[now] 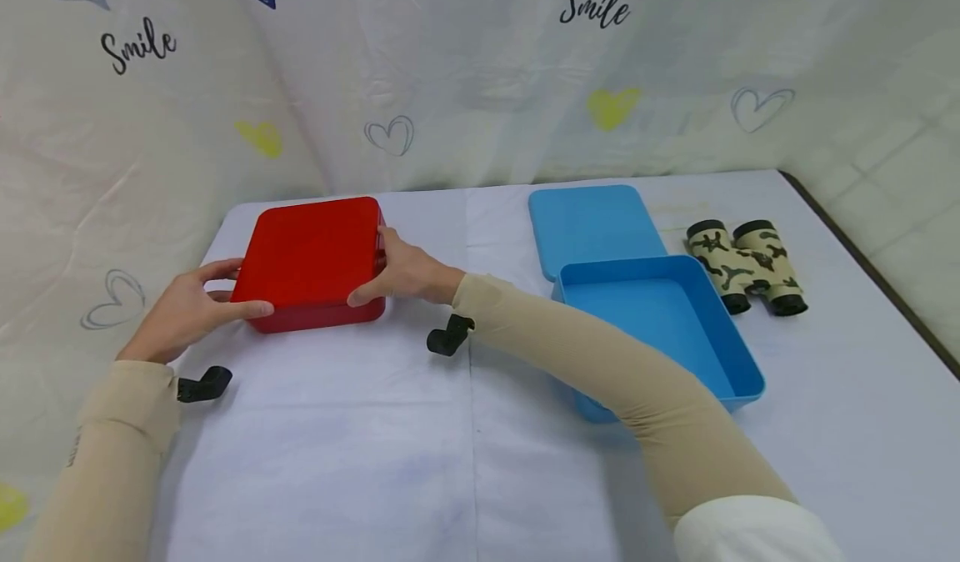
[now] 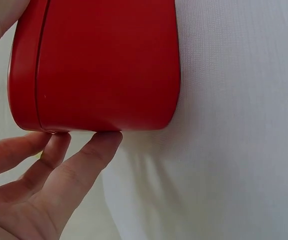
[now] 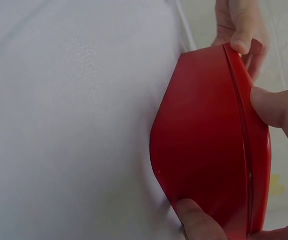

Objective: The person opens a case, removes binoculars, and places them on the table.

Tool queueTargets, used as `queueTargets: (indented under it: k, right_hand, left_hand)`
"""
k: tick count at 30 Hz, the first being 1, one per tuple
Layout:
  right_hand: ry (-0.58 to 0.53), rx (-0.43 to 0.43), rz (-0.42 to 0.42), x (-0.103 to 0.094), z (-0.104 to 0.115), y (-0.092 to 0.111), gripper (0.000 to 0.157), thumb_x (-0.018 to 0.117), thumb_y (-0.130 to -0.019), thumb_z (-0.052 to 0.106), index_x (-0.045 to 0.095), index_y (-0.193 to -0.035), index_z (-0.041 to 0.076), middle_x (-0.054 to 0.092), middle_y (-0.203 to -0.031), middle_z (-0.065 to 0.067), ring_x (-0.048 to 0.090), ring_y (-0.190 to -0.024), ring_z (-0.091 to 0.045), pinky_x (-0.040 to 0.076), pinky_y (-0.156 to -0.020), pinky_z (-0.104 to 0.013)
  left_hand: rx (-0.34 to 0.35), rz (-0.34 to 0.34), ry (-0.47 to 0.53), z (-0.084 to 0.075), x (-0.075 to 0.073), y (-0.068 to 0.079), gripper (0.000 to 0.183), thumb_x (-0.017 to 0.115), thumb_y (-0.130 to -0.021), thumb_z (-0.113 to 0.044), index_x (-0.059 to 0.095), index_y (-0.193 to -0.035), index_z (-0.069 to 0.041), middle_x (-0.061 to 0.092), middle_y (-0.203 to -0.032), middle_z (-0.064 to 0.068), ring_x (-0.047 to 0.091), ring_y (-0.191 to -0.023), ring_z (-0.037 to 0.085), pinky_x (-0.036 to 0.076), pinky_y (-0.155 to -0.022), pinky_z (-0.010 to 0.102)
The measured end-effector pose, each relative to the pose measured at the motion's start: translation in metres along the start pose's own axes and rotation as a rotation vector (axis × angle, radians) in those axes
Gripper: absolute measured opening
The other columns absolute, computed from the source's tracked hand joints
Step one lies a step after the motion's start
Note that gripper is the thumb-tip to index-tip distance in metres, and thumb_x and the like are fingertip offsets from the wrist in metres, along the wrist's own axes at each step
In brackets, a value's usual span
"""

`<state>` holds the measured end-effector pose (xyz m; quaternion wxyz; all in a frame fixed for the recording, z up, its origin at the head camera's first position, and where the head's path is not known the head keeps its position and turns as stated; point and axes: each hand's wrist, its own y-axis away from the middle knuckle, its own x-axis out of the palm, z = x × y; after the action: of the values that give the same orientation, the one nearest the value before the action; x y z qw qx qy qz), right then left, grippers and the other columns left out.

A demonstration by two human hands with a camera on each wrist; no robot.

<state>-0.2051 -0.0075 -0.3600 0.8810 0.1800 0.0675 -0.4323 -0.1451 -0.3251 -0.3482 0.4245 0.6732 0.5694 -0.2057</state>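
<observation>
A red lidded box (image 1: 311, 253) stands on the left part of the table, its lid on top and a narrow seam running round below the lid. My left hand (image 1: 178, 312) grips its front left corner, with the thumb over the lid's front edge and the fingers along the left side. On the right side, my right hand (image 1: 405, 270) holds the box, thumb at the front right corner. The left wrist view shows fingertips (image 2: 106, 142) touching the wall of the red box (image 2: 103, 65). In the right wrist view a thumb (image 3: 269, 107) presses the lid edge.
Right of centre stands an open blue box (image 1: 637, 287), partly behind my right forearm. Its flat blue lid (image 1: 592, 224) lies behind it. Camouflage binoculars (image 1: 746, 266) rest farther right near the table edge (image 1: 862, 262). A printed curtain (image 1: 480, 78) hangs behind the table.
</observation>
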Motion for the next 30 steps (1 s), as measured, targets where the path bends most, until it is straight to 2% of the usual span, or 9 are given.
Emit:
queueTargets:
  k: [8, 15, 22, 30]
  right_hand:
    - [0.019, 0.020, 0.014, -0.001, 0.001, 0.008, 0.093, 0.089, -0.080, 0.023, 0.029, -0.151, 0.016, 0.054, -0.140, -0.004, 0.056, -0.124, -0.019, 0.058, -0.098, -0.036]
    - [0.032, 0.024, 0.032, -0.001, 0.002, 0.015, 0.093, 0.088, -0.080, 0.022, 0.028, -0.151, 0.016, 0.054, -0.138, -0.003, 0.056, -0.123, -0.018, 0.060, -0.095, -0.034]
    - [0.054, 0.026, 0.040, -0.002, 0.004, 0.024, 0.094, 0.088, -0.080, 0.021, 0.028, -0.152, 0.016, 0.054, -0.139, -0.003, 0.055, -0.124, -0.017, 0.059, -0.096, -0.033]
    - [0.061, 0.033, 0.058, -0.004, 0.002, 0.036, 0.091, 0.087, -0.080, 0.021, 0.029, -0.150, 0.015, 0.056, -0.135, -0.002, 0.056, -0.122, -0.015, 0.058, -0.095, -0.031]
  left_hand:
    - [0.008, 0.015, 0.000, 0.001, 0.002, 0.005, 0.118, 0.074, -0.083, -0.069, 0.013, -0.167, -0.013, 0.029, -0.167, 0.025, 0.045, -0.140, 0.049, 0.050, -0.103, 0.067]
    - [0.026, 0.035, 0.016, -0.002, 0.005, 0.013, 0.114, 0.075, -0.084, -0.066, 0.016, -0.166, -0.013, 0.040, -0.159, 0.023, 0.050, -0.136, 0.043, 0.052, -0.100, 0.064]
    - [0.060, 0.034, 0.002, -0.004, 0.007, 0.016, 0.111, 0.076, -0.084, -0.063, 0.020, -0.163, -0.009, 0.035, -0.161, 0.023, 0.047, -0.136, 0.045, 0.053, -0.099, 0.063]
    - [0.078, 0.044, -0.001, -0.008, 0.013, 0.020, 0.107, 0.078, -0.084, -0.062, 0.025, -0.159, -0.007, 0.037, -0.158, 0.023, 0.047, -0.135, 0.046, 0.053, -0.099, 0.059]
